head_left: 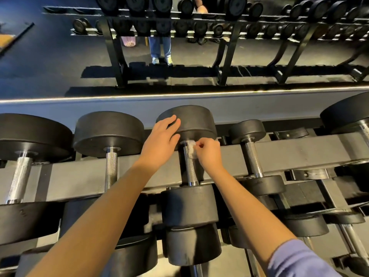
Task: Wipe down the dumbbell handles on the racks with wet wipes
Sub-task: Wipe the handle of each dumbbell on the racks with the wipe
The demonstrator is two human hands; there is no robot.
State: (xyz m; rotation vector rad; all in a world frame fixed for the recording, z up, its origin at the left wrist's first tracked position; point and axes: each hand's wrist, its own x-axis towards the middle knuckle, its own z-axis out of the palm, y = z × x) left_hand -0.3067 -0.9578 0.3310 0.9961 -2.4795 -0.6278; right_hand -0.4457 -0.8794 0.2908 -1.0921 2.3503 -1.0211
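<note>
A black dumbbell lies on the grey rack (299,152) in the middle of the view, its knurled steel handle (190,170) running toward me. My right hand (208,151) pinches a small white wet wipe (192,148) against the far end of that handle, just below the far weight head (189,120). My left hand (161,138) rests with straight, spread fingers on the left side of that head. The near head (188,204) sits below the handle.
More dumbbells line the rack: two large ones to the left (110,166), a smaller one to the right (252,158), another at the far right. A lower tier holds further weights (192,244). A mirror behind reflects the racks and a person's legs (159,48).
</note>
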